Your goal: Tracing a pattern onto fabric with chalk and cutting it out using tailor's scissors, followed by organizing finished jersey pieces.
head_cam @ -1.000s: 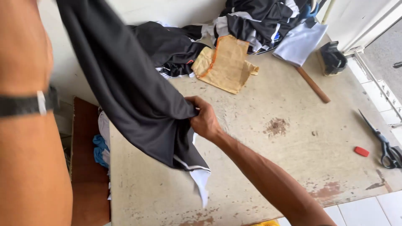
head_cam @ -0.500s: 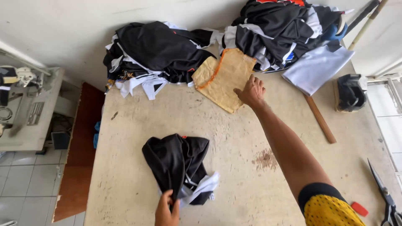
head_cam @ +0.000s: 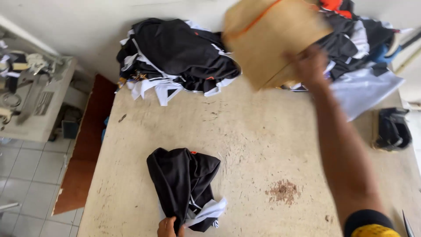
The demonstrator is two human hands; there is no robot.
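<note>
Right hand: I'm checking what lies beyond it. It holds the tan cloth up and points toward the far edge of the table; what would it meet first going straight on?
Probably the far pile of dark garments just beyond the right hand and tan cloth; motion blur leaves depth unclear.

I am in a small sewing workshop: a worn, stained cutting table [head_cam: 245, 145] carries heaps of black and white garments [head_cam: 180, 57], and an industrial sewing machine [head_cam: 26, 92] stands beside it on a tiled floor [head_cam: 26, 188].
</note>
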